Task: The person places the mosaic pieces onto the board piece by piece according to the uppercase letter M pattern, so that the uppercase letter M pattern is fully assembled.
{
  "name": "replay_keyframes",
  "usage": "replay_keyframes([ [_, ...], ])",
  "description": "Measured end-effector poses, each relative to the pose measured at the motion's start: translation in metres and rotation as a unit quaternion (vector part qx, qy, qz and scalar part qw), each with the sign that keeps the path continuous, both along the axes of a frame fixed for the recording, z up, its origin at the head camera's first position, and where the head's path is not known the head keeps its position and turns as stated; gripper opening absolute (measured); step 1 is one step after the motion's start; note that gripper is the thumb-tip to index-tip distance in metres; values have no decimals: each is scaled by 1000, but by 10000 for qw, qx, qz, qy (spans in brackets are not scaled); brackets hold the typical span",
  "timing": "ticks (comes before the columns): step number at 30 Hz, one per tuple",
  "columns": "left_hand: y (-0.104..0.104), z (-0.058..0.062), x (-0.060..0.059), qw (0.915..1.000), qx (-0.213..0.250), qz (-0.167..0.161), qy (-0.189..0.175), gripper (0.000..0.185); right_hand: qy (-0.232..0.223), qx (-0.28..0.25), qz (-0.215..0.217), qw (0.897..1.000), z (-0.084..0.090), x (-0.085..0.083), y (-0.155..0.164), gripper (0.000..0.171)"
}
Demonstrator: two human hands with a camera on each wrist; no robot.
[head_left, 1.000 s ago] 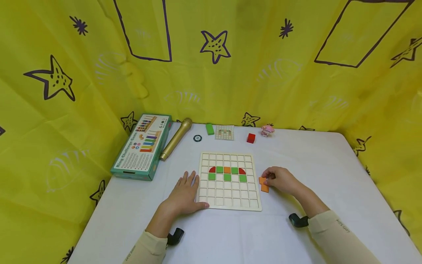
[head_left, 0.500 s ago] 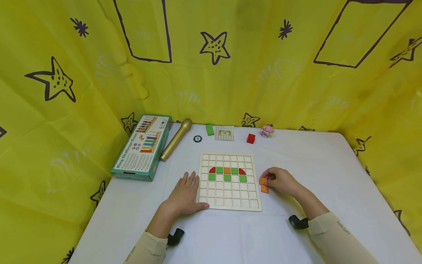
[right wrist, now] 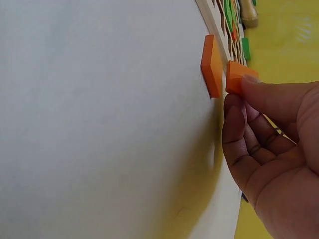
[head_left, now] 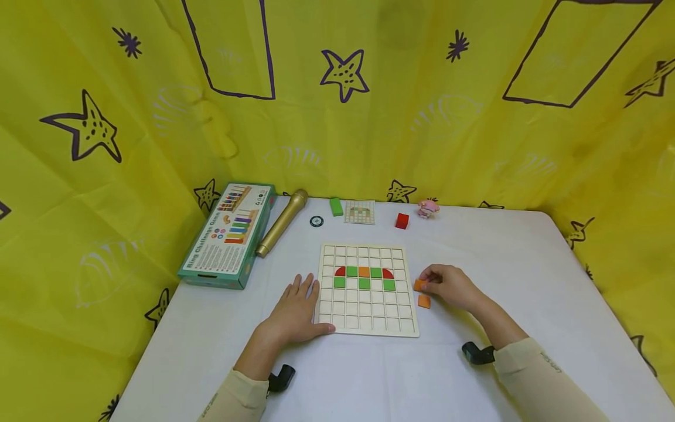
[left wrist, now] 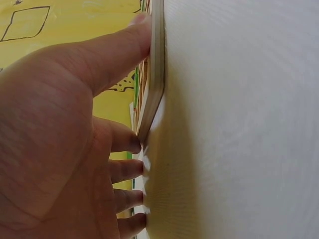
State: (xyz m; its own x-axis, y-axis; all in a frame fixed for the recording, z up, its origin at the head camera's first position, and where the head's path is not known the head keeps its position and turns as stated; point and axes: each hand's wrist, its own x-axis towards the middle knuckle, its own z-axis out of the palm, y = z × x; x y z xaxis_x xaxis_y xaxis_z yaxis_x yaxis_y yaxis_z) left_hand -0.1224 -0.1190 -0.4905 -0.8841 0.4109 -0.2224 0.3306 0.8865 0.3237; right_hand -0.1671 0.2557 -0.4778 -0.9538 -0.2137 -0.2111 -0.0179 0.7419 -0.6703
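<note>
White table (head_left: 527,275), enclosed by a yellow curtain (head_left: 422,105) printed with purple stars. Near its middle lies a pale wooden grid board (head_left: 365,310) of square cells; two rows hold flat tiles, the upper row red quarter-rounds at both ends with green, orange and green between, the lower row three green squares set apart by bare cells. A green game box (head_left: 228,235) and a gold microphone (head_left: 281,223) lie at the far left. The left hand (head_left: 295,313) rests flat on the table, fingers straight and spread, its thumb pressed against the board's near left edge (left wrist: 155,74). The right hand (head_left: 450,287), just right of the board, pinches a small orange square tile (head_left: 419,285) between thumb and fingertips (right wrist: 249,82), raised slightly off the table. A second orange tile (head_left: 424,301) of the same flat square shape lies on the table just beside it, not touching. Along the far edge: pattern card (head_left: 360,211), green block (head_left: 336,206), red cube (head_left: 402,220), pink figure (head_left: 428,207), dark disc (head_left: 316,221).
</note>
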Motion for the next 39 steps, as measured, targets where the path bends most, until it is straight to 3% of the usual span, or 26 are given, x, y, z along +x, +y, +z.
replay_keyframes([
  [18, 0, 0, 0, 10000, -1, -3, -5, 107, 97, -106, 146, 9998, 6, -10, -18, 12],
  [39, 1, 2, 0, 10000, -63, 14, 20, 107, 15, -290, 462, 9985, 11, -20, -61, 10],
])
